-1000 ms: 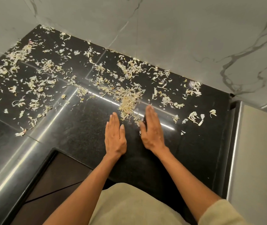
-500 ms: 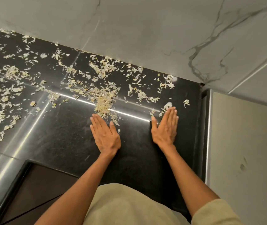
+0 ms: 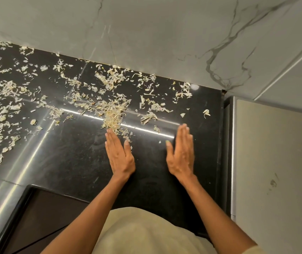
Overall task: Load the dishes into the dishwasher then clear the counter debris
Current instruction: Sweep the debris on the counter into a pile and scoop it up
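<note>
Head view: I'm keeping both hands flat on the black counter (image 3: pixel 73 162), fingers straight, gripping nothing. Left hand (image 3: pixel 120 154) is lying palm down, fingertips touching the near edge of the main debris pile (image 3: pixel 112 116). Right hand (image 3: pixel 182 153) is tipping up on its edge, a bit blurred, well to the right of that pile.

Key relation: the pile is sitting straight ahead of my left fingertips, and ahead and left of my right hand. It's running roughly away from me, toward the wall. Left hand is nearer. Loose scraps (image 3: pixel 149 117) are lying between the pile and my right hand, more (image 3: pixel 183 90) near the back right corner. My guess: right hand is sweeping those leftward into the pile.

Surface: polished, glossy, throwing a light streak across; flakes are scattering widely to the left too (image 3: pixel 1 110). Marble wall (image 3: pixel 155 33) is running along the back, a grey appliance top (image 3: pixel 274 153) butting the counter's right end. No dishwasher in view.
</note>
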The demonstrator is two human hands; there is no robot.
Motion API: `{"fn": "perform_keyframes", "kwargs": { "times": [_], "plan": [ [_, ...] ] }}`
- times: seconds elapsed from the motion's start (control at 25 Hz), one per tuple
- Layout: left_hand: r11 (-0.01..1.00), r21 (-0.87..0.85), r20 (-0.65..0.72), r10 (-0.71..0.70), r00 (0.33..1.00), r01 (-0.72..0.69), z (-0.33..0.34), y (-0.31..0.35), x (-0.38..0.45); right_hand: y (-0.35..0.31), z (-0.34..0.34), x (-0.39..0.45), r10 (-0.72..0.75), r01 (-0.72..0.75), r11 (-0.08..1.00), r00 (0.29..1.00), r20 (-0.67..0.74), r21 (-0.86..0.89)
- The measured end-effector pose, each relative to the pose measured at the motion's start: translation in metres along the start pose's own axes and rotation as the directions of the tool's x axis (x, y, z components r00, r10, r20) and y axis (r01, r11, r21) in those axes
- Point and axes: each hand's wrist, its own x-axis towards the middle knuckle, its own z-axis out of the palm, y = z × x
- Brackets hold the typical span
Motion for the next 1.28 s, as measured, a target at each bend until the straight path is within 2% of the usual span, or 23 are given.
{"fn": "perform_keyframes", "kwargs": {
  "times": [0.12,0.24,0.36,0.44,0.48,0.56,0.64,0.72,0.8,0.88,0.96,1.12,1.2,1.28],
  "plan": [
    [0.999,0.010,0.012,0.036,0.999,-0.037,-0.003,-0.002,-0.004,0.030,-0.015,-0.018,0.184,-0.188,0.963,0.982,-0.038,-0.191],
    [0.999,0.026,0.021,0.035,0.999,-0.036,-0.003,-0.001,-0.004,0.003,-0.003,-0.017,0.257,-0.226,0.935,0.963,0.084,-0.272],
    [0.997,0.068,0.044,0.030,0.999,-0.033,0.000,-0.001,-0.004,-0.040,0.024,-0.008,0.089,-0.026,0.962,0.970,0.225,-0.271],
    [0.996,0.082,0.043,0.015,0.999,-0.018,0.001,0.000,-0.003,-0.054,0.030,-0.004,-0.036,0.086,0.984,0.955,0.296,-0.155],
    [0.997,0.075,0.041,0.007,0.999,-0.010,0.001,0.002,-0.003,-0.053,0.026,-0.003,-0.071,0.093,0.994,0.954,0.293,-0.063],
    [0.998,0.054,0.049,0.028,0.998,-0.030,0.002,0.007,-0.007,-0.038,0.010,-0.010,-0.068,0.055,0.996,0.978,0.199,0.070],
    [0.993,0.049,0.057,0.108,0.992,-0.111,0.004,0.013,-0.015,-0.008,-0.008,-0.028,0.026,-0.026,0.999,0.999,0.020,0.025],
    [0.983,0.043,0.071,0.175,0.982,-0.178,0.007,0.015,-0.022,0.027,-0.024,-0.053,0.169,-0.179,0.981,0.979,-0.115,-0.080],
    [0.981,0.041,0.084,0.187,0.979,-0.191,0.009,0.014,-0.025,0.049,-0.033,-0.071,0.314,-0.332,0.930,0.941,-0.128,-0.158],
    [0.986,0.012,0.091,0.167,0.982,-0.168,0.011,0.013,-0.025,0.049,-0.032,-0.073,0.388,-0.393,0.892,0.919,-0.070,-0.221],
    [0.988,-0.009,0.083,0.158,0.984,-0.157,0.011,0.014,-0.025,0.029,-0.020,-0.059,0.349,-0.333,0.904,0.937,0.015,-0.268],
    [0.987,-0.016,0.064,0.158,0.985,-0.157,0.011,0.016,-0.023,-0.031,0.018,-0.013,0.121,-0.074,0.967,0.975,0.187,-0.243],
    [0.987,-0.001,0.058,0.159,0.986,-0.160,0.013,0.016,-0.021,-0.046,0.028,0.006,0.007,0.032,0.988,0.969,0.248,-0.152],
    [0.989,0.017,0.043,0.144,0.989,-0.145,0.014,0.017,-0.016,-0.044,0.024,0.020,-0.082,0.073,0.996,0.964,0.252,0.045]
  ]
}}
